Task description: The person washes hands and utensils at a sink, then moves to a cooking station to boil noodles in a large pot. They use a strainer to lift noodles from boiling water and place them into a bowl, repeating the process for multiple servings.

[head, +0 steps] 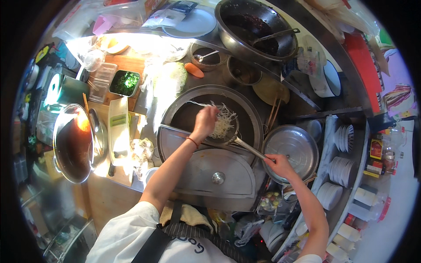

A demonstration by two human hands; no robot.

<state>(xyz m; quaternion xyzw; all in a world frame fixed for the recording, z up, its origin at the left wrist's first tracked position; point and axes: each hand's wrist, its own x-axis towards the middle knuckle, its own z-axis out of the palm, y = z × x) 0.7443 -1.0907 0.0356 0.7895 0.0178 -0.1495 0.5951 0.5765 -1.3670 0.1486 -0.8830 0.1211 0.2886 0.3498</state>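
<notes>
My right hand point(278, 165) grips the metal handle of a strainer ladle point(248, 147), which is held over the uncovered part of a large round pot point(258, 115). Pale shredded strands or noodles point(225, 123) lie heaped in the strainer. Just above the heap is my left hand point(206, 121), its fingers bent together at the strands; a few strands trail off to its left over the pot. Whether it pinches them is hard to tell. A half-round metal lid point(210, 171) with a round knob covers the near side of the pot, below my left forearm.
Right of the pot sits a round metal pan point(291, 151), beside stacked white plates point(342, 171). To the left are a slicer board point(118, 131), a tub of chopped greens point(125, 83) and a pot of dark liquid point(73, 144). A large steel bowl point(227, 33) stands beyond, near a carrot point(194, 70).
</notes>
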